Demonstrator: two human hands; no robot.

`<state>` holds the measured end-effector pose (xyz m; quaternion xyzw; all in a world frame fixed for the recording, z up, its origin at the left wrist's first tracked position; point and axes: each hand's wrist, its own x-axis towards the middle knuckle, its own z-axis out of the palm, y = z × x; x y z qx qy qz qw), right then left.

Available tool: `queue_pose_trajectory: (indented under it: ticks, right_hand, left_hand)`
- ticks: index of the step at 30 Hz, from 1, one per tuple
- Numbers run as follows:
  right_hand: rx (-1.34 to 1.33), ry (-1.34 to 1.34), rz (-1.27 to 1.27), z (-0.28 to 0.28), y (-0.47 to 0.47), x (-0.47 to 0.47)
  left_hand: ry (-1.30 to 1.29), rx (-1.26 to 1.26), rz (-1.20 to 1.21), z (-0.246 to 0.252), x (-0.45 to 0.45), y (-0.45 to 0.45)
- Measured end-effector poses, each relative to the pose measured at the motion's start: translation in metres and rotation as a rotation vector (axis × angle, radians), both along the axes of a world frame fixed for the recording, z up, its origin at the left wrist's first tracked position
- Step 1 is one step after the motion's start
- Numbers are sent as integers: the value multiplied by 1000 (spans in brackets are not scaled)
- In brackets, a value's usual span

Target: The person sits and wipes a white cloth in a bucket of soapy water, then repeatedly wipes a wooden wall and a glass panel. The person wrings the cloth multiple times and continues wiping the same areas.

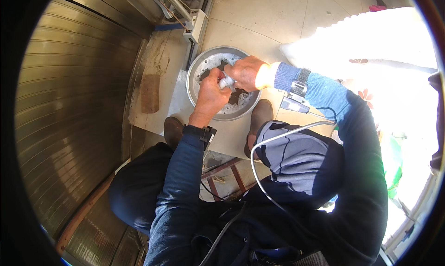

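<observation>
A round metal basin [189, 95] stands on the floor before me, holding dark water with white suds [229, 108]. Over it, both hands grip a small wet white cloth [226, 82], bunched and apparently twisted. My left hand [212, 95] has the near left part between thumb and fingers. From the right, my right hand [247, 73] closes over the other part, with the fingers partly hidden. What kind of cloth it is, I cannot tell.
My shoes [261, 118] flank the basin's near side. A slatted metal panel [76, 71] rises at left, beside a brown block [150, 93]. Behind the basin is a metal rail frame [196, 26]. A grey cable [255, 161] crosses my right leg. Bright white fabric [361, 36] lies right.
</observation>
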<state>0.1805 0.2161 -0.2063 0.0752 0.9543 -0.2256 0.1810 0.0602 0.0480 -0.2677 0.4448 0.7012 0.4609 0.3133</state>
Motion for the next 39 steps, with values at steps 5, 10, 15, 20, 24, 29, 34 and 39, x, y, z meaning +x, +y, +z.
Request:
queue_pose_trajectory:
  ticks: [5, 10, 15, 20, 24, 29, 34, 39]
  right_hand:
    - [-401, -104, -92, -9, -7, -1]
    - [-1098, -259, -482, -11, -23, 11]
    - [-1719, -283, -907, 4, -45, 28]
    - [-1915, -264, -1032, 17, -55, 31]
    - [-2060, -212, -991, 20, -53, 29]
    - [-2075, -119, -1002, 14, -51, 30]
    - [-1973, -173, -953, 4, -41, 35]
    - [-1182, -241, -713, -7, -15, 34]
  left_hand:
    - [399, -213, -88, -7, -13, -9]
    - [521, -43, -47, -14, -17, -8]
    - [565, 85, -23, -18, -20, 6]
    - [557, 229, -12, -17, -20, 20]
    - [540, 292, 56, -18, -21, 31]
    - [425, 260, 118, -27, -16, 44]
    - [435, 170, 143, -29, -7, 41]
    - [400, -74, 2, -23, -9, 18]
